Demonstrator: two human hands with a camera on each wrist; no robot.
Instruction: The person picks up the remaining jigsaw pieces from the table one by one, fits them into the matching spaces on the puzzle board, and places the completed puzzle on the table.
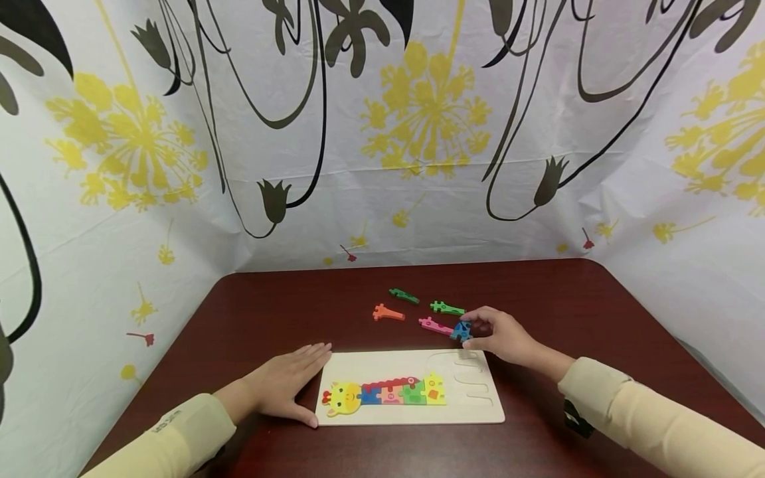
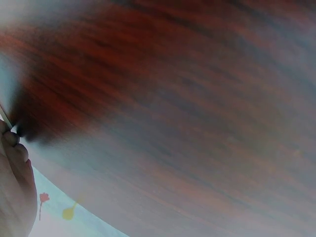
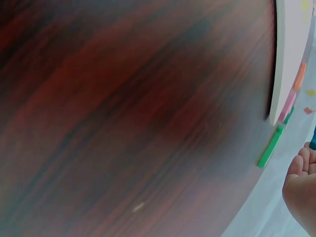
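Observation:
A pale wooden puzzle board (image 1: 376, 361) lies on the table, with a yellow giraffe head (image 1: 344, 398) and several coloured pieces set into it. My left hand (image 1: 287, 383) lies with straight fingers against the board's left edge. Between thumb and fingers my right hand (image 1: 505, 337) pinches a blue puzzle piece (image 1: 460, 331) above the board's far right corner. Only its edge (image 3: 313, 143) shows in the right wrist view. Bare outlined slots are visible at the board's right. In the left wrist view the left hand (image 2: 15, 187) is partly cut off.
Beyond the board lie loose pieces: orange (image 1: 388, 313), dark green (image 1: 404, 295), light green (image 1: 447, 308) and pink (image 1: 435, 326). The pink one is close to the right hand. A patterned white cloth (image 1: 370, 219) hangs behind the dark red table (image 1: 287, 305).

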